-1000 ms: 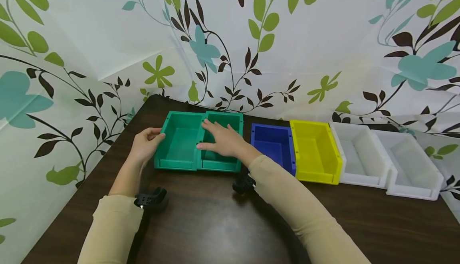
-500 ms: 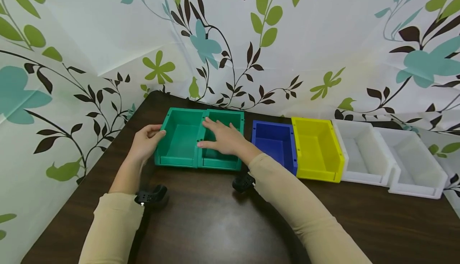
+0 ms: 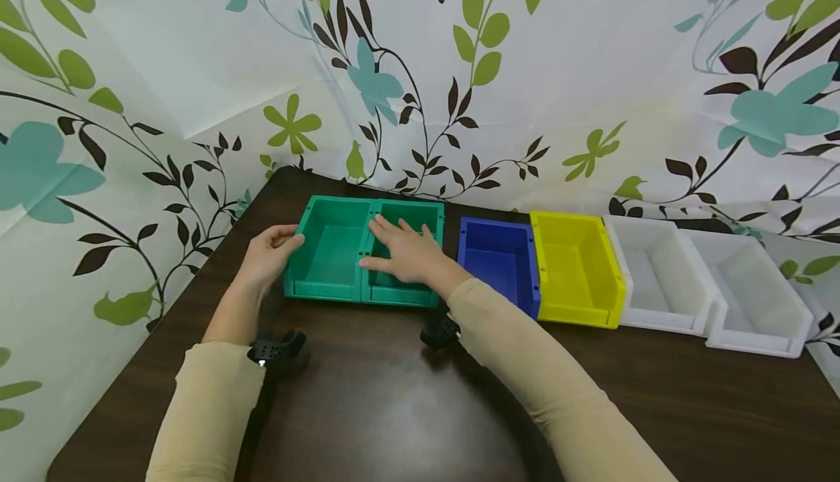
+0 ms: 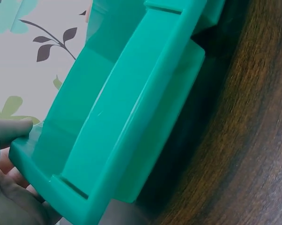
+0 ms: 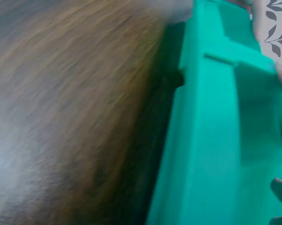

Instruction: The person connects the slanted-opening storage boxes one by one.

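With the left hand gripping the left green bin's outer wall and the right hand flat, fingers straight, over the right green bin at the counter's back-left, uneven pushing could skew them apart.

A dark brown wooden table stands in a corner, its polished top catching a soft glare of light; white sheeting printed with green leaves, teal flowers and dark brown vines hangs behind it and along the left side.
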Demonstrator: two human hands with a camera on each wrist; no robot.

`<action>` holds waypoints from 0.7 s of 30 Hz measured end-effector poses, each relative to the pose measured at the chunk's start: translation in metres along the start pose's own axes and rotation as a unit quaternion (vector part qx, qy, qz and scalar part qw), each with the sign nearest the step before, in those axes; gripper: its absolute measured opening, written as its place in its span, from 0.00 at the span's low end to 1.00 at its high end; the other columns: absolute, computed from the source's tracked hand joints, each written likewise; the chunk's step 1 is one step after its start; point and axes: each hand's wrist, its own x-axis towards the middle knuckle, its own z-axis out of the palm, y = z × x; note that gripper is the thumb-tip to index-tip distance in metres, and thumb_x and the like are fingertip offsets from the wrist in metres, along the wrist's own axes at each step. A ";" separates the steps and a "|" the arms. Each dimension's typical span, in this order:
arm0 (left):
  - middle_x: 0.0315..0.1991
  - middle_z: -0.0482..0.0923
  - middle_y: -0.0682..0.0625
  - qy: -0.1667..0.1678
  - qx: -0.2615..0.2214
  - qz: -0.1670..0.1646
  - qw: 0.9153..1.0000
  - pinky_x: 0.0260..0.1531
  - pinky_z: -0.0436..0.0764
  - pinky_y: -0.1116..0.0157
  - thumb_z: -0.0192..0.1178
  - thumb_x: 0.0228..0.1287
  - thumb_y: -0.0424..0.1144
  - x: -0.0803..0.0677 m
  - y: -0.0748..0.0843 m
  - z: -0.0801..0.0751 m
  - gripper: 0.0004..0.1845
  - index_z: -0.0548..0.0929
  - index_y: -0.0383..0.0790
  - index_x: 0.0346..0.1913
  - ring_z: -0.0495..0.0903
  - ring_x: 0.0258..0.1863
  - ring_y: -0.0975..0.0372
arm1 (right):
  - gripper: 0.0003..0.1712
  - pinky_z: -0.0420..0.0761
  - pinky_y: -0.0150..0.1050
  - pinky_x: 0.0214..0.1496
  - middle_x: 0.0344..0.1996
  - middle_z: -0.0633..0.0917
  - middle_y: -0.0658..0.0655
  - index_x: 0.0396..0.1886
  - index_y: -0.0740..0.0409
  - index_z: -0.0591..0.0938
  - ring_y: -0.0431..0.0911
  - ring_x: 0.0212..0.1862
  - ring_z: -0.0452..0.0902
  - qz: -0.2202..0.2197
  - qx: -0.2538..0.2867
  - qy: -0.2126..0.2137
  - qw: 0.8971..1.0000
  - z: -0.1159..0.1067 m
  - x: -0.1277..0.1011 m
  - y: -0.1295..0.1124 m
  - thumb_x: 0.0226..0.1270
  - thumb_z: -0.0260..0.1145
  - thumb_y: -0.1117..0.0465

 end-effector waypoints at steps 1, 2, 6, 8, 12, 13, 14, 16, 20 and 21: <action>0.62 0.67 0.35 -0.001 0.000 0.000 1.000 0.56 0.70 0.57 0.48 0.71 0.49 0.001 0.000 0.000 0.30 0.63 0.34 0.68 0.67 0.60 0.49 | 0.48 0.43 0.64 0.72 0.76 0.41 0.41 0.76 0.39 0.44 0.54 0.76 0.41 0.000 -0.007 -0.001 1.000 0.001 0.000 0.000 0.62 0.41 0.24; 0.63 0.67 0.35 -0.004 0.002 0.002 1.000 0.57 0.70 0.56 0.48 0.71 0.50 0.001 0.000 -0.001 0.30 0.63 0.34 0.68 0.67 0.61 0.48 | 0.48 0.43 0.64 0.72 0.76 0.40 0.41 0.76 0.39 0.42 0.53 0.76 0.41 0.001 -0.013 -0.002 1.000 0.001 -0.001 0.000 0.63 0.40 0.24; 0.63 0.66 0.34 -0.005 0.004 0.006 1.000 0.59 0.69 0.54 0.48 0.72 0.49 0.002 0.000 -0.002 0.30 0.62 0.33 0.69 0.66 0.62 0.47 | 0.47 0.43 0.63 0.73 0.76 0.39 0.41 0.76 0.40 0.41 0.51 0.77 0.39 0.000 -0.017 0.004 1.000 0.004 -0.002 -0.001 0.64 0.37 0.25; 0.64 0.66 0.34 -0.003 0.005 0.008 1.000 0.59 0.69 0.53 0.47 0.72 0.49 0.003 -0.002 0.000 0.30 0.62 0.33 0.69 0.66 0.63 0.47 | 0.47 0.45 0.63 0.72 0.76 0.41 0.42 0.76 0.41 0.41 0.51 0.77 0.39 0.000 -0.011 0.011 1.000 0.007 -0.002 -0.001 0.64 0.37 0.25; 0.63 0.66 0.33 0.015 0.021 0.016 1.000 0.58 0.69 0.51 0.45 0.73 0.49 0.008 0.001 0.003 0.30 0.63 0.33 0.69 0.66 0.62 0.45 | 0.47 0.46 0.63 0.72 0.76 0.45 0.45 0.76 0.42 0.47 0.50 0.77 0.39 -0.004 0.035 0.050 0.998 0.008 -0.002 -0.001 0.64 0.40 0.25; 0.63 0.66 0.33 0.021 0.030 0.020 0.999 0.59 0.69 0.50 0.45 0.73 0.49 0.009 0.003 0.004 0.29 0.63 0.33 0.69 0.66 0.63 0.45 | 0.47 0.46 0.63 0.72 0.76 0.47 0.45 0.76 0.42 0.48 0.49 0.77 0.40 -0.005 0.059 0.065 0.996 0.007 -0.002 -0.001 0.64 0.42 0.26; 0.63 0.66 0.33 0.029 0.042 0.025 0.998 0.59 0.68 0.49 0.45 0.73 0.50 0.009 0.005 0.006 0.29 0.63 0.34 0.69 0.65 0.63 0.44 | 0.46 0.46 0.62 0.73 0.76 0.48 0.46 0.76 0.43 0.51 0.49 0.77 0.40 -0.008 0.088 0.079 0.993 0.006 -0.002 0.000 0.64 0.43 0.27; 0.65 0.65 0.33 0.045 0.069 0.034 0.996 0.61 0.67 0.46 0.43 0.74 0.50 0.010 0.012 0.010 0.30 0.62 0.34 0.69 0.64 0.65 0.43 | 0.43 0.48 0.59 0.74 0.75 0.51 0.47 0.75 0.44 0.55 0.47 0.77 0.42 -0.015 0.155 0.107 0.982 0.004 -0.005 0.002 0.65 0.47 0.30; 0.68 0.63 0.34 0.091 0.114 0.071 0.987 0.64 0.62 0.44 0.45 0.73 0.51 0.007 0.029 0.023 0.29 0.64 0.34 0.68 0.60 0.68 0.42 | 0.39 0.52 0.55 0.74 0.75 0.55 0.50 0.74 0.48 0.59 0.46 0.76 0.44 -0.028 0.236 0.138 0.961 -0.003 -0.014 0.010 0.68 0.52 0.37; 0.68 0.62 0.35 0.098 0.117 0.083 0.985 0.65 0.61 0.44 0.46 0.72 0.50 0.006 0.034 0.028 0.29 0.65 0.34 0.68 0.60 0.68 0.42 | 0.38 0.53 0.54 0.74 0.74 0.56 0.50 0.73 0.48 0.59 0.46 0.76 0.45 -0.029 0.241 0.142 0.960 -0.006 -0.018 0.013 0.68 0.53 0.38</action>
